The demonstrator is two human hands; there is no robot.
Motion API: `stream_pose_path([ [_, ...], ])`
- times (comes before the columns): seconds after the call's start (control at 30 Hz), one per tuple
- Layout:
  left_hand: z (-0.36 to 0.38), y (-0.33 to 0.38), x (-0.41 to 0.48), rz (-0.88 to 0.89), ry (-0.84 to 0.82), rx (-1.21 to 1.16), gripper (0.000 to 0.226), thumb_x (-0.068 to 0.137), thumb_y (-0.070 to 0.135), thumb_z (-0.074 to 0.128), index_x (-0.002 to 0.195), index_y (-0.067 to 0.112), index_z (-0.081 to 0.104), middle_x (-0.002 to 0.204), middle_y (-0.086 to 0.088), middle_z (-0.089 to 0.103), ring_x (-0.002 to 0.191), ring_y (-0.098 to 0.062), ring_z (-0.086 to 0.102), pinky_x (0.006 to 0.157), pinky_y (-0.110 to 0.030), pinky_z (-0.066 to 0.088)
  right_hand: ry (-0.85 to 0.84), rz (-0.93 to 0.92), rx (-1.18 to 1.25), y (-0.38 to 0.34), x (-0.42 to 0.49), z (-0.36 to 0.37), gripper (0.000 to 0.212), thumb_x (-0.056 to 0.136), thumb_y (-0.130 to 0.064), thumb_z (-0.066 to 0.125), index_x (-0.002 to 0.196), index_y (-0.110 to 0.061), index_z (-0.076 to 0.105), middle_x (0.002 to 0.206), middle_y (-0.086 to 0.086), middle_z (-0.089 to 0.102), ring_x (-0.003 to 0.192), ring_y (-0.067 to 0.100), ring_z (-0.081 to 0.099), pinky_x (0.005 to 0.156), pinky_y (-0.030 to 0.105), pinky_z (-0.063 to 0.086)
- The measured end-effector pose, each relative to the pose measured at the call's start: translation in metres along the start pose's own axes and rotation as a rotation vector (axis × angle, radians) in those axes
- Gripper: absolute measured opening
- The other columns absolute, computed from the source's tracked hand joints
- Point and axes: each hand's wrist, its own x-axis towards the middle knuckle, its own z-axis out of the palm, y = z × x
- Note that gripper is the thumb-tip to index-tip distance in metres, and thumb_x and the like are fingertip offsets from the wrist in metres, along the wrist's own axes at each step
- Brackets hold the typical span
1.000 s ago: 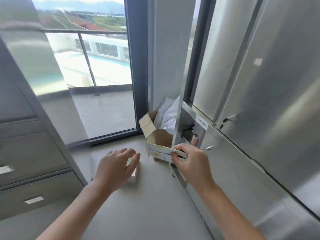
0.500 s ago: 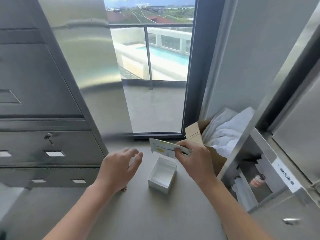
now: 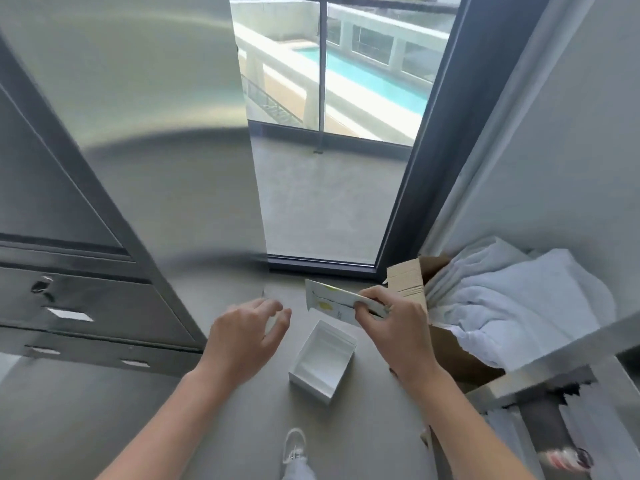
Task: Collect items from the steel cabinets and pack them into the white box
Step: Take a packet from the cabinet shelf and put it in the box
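An open white box point(image 3: 323, 362) sits on the grey floor between my hands. My right hand point(image 3: 394, 327) pinches a flat white packet with yellow marks point(image 3: 329, 303), holding it in the air just above the box's far end. My left hand point(image 3: 244, 336) hovers to the left of the box, fingers loosely curled, holding nothing. The open steel cabinet drawer point(image 3: 540, 386) juts out at the lower right, with a small red-and-white bottle point(image 3: 564, 457) blurred inside it.
A brown cardboard carton point(image 3: 408, 282) stuffed with white cloth point(image 3: 512, 306) stands right of my right hand. Steel drawer cabinets point(image 3: 86, 306) line the left. A glass door point(image 3: 329, 168) is ahead. My shoe point(image 3: 294, 445) shows below the box.
My view has swung left and down from the drawer to the floor. My right hand carried the packet out of the drawer to above the white box. The left hand has come off the box.
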Motion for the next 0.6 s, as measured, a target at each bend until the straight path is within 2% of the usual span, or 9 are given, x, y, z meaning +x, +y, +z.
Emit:
stream_pose_path([
  [0.13, 0.025, -0.014, 0.074, 0.03, -0.025, -0.015, 0.044, 0.097, 0.058, 0.028, 0.1, 0.033, 0.064, 0.097, 0.016, 0.069, 0.082, -0.018, 0.062, 0.066, -0.029, 0.043, -0.029, 0.059, -0.026, 0.02, 0.059, 0.014, 0.007, 0.092, -0.022, 0.074, 0.097, -0.022, 0.078, 0.088, -0.013, 0.075, 0.085, 0.01, 0.069, 0.077, 0.041, 0.058],
  [0.27, 0.044, -0.022, 0.129, 0.068, -0.053, -0.021, 0.041, 0.098, 0.055, 0.033, 0.098, 0.03, 0.066, 0.095, 0.013, 0.071, 0.076, -0.019, 0.061, 0.066, -0.028, 0.036, -0.039, 0.095, -0.046, 0.041, 0.099, 0.031, 0.007, 0.092, -0.021, 0.074, 0.098, -0.021, 0.078, 0.088, -0.011, 0.075, 0.084, 0.012, 0.069, 0.075, 0.042, 0.058],
  [0.4, 0.065, -0.035, 0.161, 0.029, -0.117, -0.039, 0.051, 0.093, 0.06, 0.024, 0.096, 0.031, 0.065, 0.094, 0.014, 0.069, 0.075, -0.019, 0.061, 0.07, -0.03, 0.042, -0.065, 0.174, -0.055, 0.066, 0.126, 0.05, 0.004, 0.091, -0.022, 0.074, 0.094, -0.023, 0.078, 0.084, -0.011, 0.074, 0.08, 0.015, 0.069, 0.07, 0.043, 0.056],
  [0.5, 0.084, -0.04, 0.177, 0.001, -0.156, -0.033, 0.052, 0.092, 0.06, 0.023, 0.096, 0.031, 0.065, 0.093, 0.013, 0.07, 0.074, -0.019, 0.062, 0.07, -0.029, 0.04, -0.087, 0.209, -0.053, 0.085, 0.143, 0.062, 0.004, 0.09, -0.021, 0.074, 0.091, -0.023, 0.077, 0.083, -0.01, 0.074, 0.077, 0.015, 0.068, 0.069, 0.041, 0.055],
  [0.6, 0.1, -0.041, 0.192, -0.053, -0.213, -0.023, 0.05, 0.092, 0.06, 0.024, 0.095, 0.031, 0.064, 0.093, 0.013, 0.069, 0.077, -0.017, 0.063, 0.073, -0.031, 0.045, -0.124, 0.237, -0.031, 0.108, 0.162, 0.072, 0.005, 0.09, -0.02, 0.073, 0.091, -0.022, 0.077, 0.082, -0.01, 0.074, 0.077, 0.015, 0.068, 0.068, 0.04, 0.055],
])
